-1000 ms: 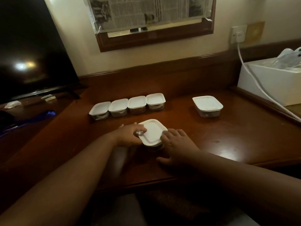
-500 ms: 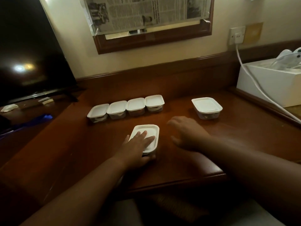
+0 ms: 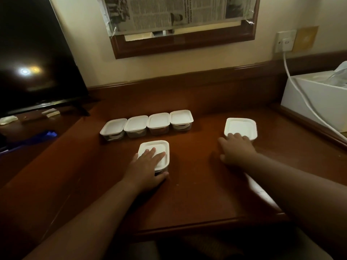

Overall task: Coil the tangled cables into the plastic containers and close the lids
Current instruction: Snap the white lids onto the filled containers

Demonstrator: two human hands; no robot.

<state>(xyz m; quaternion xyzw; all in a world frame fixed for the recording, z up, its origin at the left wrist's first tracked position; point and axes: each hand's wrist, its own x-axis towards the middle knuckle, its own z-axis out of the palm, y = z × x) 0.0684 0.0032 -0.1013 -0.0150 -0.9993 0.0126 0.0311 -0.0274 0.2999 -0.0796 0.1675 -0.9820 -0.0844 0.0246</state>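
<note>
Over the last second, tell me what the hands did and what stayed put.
The right hand left the near container and reached to the lone container, its fingers now at that lid's near edge. The left hand shifted from gripping the near lid's side to lying flat on it. The row of four containers stayed put.

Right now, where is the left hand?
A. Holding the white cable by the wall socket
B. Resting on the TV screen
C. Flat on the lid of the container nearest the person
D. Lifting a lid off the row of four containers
C: the left hand lies with straight fingers on the lid of the nearest container, in front of the row of four containers.
</note>
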